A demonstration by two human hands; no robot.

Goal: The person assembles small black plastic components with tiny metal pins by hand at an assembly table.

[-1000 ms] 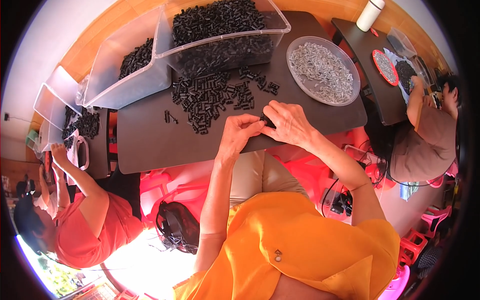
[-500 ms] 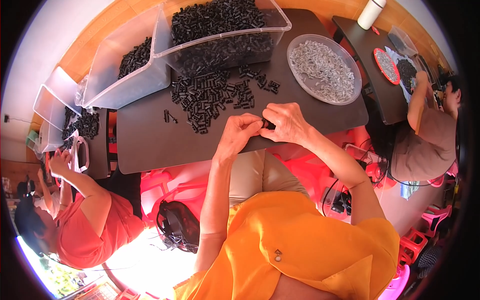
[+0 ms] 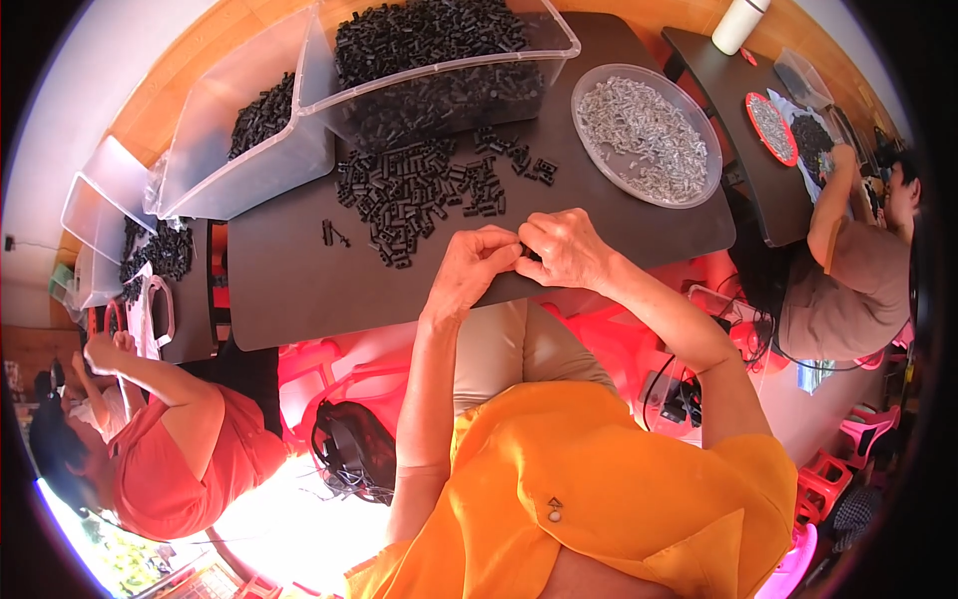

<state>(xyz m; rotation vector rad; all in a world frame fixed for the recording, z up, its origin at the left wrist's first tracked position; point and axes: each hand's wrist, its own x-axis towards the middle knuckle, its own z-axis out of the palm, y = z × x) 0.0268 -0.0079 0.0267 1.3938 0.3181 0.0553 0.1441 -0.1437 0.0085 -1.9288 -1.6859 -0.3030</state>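
Observation:
My left hand (image 3: pixel 474 268) and my right hand (image 3: pixel 561 247) meet fingertip to fingertip at the near edge of the dark table (image 3: pixel 299 280). Between the fingers of both hands is pinched a small black plastic part (image 3: pixel 526 256), mostly hidden. Just beyond the hands lies a loose pile of several black parts (image 3: pixel 419 192). A round clear bowl of small silvery pieces (image 3: pixel 646 135) stands to the right of that pile.
A clear bin heaped with black parts (image 3: pixel 436 55) stands at the back, a second clear bin (image 3: pixel 247 140) to its left. A person in red (image 3: pixel 170 439) works at the left, another person (image 3: pixel 848 270) at a right-hand table holding a red dish (image 3: pixel 770 127).
Both hands stay together at the table edge; the fingers have shifted slightly around the small part. Nothing else has moved.

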